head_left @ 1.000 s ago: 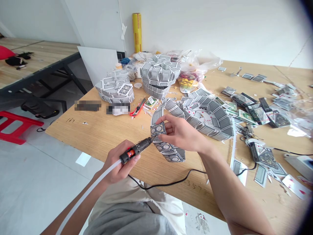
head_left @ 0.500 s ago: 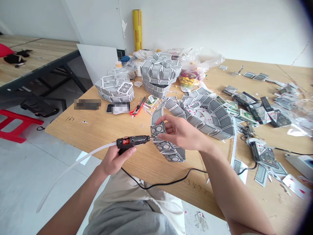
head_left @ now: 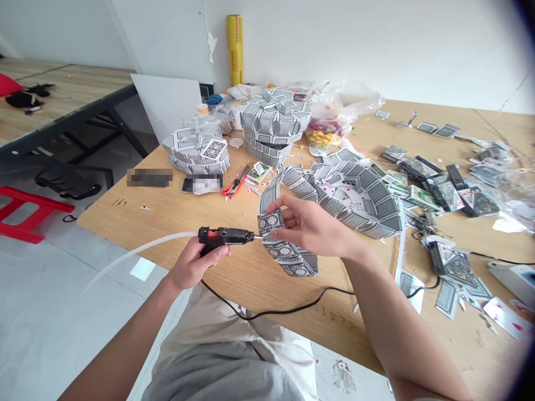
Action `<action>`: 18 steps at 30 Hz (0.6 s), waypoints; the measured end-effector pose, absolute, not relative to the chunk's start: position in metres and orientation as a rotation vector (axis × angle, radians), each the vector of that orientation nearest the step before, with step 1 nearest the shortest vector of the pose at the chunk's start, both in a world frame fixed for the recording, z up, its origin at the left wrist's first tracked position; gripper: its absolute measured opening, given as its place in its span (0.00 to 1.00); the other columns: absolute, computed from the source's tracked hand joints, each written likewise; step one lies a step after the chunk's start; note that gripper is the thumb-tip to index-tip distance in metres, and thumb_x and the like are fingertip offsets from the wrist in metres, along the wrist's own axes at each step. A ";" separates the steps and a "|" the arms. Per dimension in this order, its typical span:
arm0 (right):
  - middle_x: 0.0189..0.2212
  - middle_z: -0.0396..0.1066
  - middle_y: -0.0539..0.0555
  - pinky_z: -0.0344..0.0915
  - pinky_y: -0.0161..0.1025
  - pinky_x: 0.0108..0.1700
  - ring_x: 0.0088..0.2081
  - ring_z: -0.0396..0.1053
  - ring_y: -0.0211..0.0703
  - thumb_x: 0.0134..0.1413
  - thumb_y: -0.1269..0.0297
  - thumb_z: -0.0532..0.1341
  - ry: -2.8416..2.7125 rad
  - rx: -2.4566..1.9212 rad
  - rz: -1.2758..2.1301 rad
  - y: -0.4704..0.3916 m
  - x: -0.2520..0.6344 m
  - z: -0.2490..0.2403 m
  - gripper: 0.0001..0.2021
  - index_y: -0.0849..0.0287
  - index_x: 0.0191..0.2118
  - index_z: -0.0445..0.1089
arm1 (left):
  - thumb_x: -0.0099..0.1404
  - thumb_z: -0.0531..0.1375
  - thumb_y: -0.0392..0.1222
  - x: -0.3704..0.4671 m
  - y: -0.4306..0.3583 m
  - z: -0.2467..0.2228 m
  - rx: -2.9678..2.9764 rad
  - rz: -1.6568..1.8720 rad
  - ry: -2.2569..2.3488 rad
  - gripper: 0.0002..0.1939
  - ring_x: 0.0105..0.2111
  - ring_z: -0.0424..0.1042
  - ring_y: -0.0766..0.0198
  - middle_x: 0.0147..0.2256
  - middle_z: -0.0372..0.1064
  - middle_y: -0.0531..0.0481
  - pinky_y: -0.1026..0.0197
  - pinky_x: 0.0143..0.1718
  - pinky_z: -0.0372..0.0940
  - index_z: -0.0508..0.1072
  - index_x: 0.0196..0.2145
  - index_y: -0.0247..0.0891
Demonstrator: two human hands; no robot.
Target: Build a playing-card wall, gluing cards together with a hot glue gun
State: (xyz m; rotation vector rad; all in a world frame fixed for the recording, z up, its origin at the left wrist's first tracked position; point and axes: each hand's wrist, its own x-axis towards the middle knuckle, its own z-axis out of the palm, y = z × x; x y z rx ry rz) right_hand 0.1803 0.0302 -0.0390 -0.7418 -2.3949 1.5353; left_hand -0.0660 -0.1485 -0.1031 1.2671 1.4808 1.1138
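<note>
Glue gun (head_left: pixel 229 236), levelled since earlier, sits wrapped in left hand (head_left: pixel 194 263); right hand (head_left: pixel 311 227) pinches card strip (head_left: pixel 284 250); gluing apparently underway; next move needs steadiness.

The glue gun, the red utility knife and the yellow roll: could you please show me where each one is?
glue gun (head_left: pixel 229 236): head view, on its black body.
red utility knife (head_left: pixel 237 184): head view, on the middle of its handle.
yellow roll (head_left: pixel 234 50): head view, on its upright side.
</note>
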 end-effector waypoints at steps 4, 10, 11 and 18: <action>0.23 0.66 0.43 0.57 0.38 0.26 0.25 0.63 0.39 0.59 0.64 0.67 -2.391 -0.723 1.542 0.030 0.180 -0.039 0.17 0.54 0.52 0.68 | 0.72 0.61 0.60 -0.064 -0.145 -0.104 1.240 1.089 1.450 0.24 0.26 0.61 0.64 0.29 0.68 0.49 0.60 0.28 0.55 0.79 0.37 0.34; 0.23 0.66 0.43 0.56 0.38 0.26 0.24 0.62 0.38 0.59 0.64 0.68 -2.394 -0.721 1.552 0.031 0.181 -0.039 0.17 0.55 0.52 0.68 | 0.72 0.62 0.60 -0.073 -0.148 -0.111 1.217 1.066 1.448 0.24 0.26 0.61 0.65 0.31 0.69 0.47 0.59 0.29 0.55 0.79 0.37 0.33; 0.23 0.66 0.43 0.56 0.38 0.26 0.24 0.62 0.38 0.59 0.64 0.68 -2.396 -0.722 1.548 0.031 0.181 -0.040 0.17 0.54 0.52 0.68 | 0.72 0.62 0.61 -0.075 -0.149 -0.112 1.216 1.058 1.453 0.24 0.26 0.61 0.65 0.31 0.69 0.47 0.59 0.29 0.54 0.79 0.37 0.33; 0.22 0.63 0.42 0.56 0.38 0.26 0.24 0.60 0.38 0.59 0.64 0.68 -2.400 -0.722 1.552 0.031 0.181 -0.040 0.16 0.54 0.52 0.68 | 0.72 0.62 0.61 -0.074 -0.150 -0.112 1.195 1.060 1.438 0.24 0.25 0.61 0.64 0.29 0.69 0.47 0.58 0.29 0.53 0.78 0.36 0.33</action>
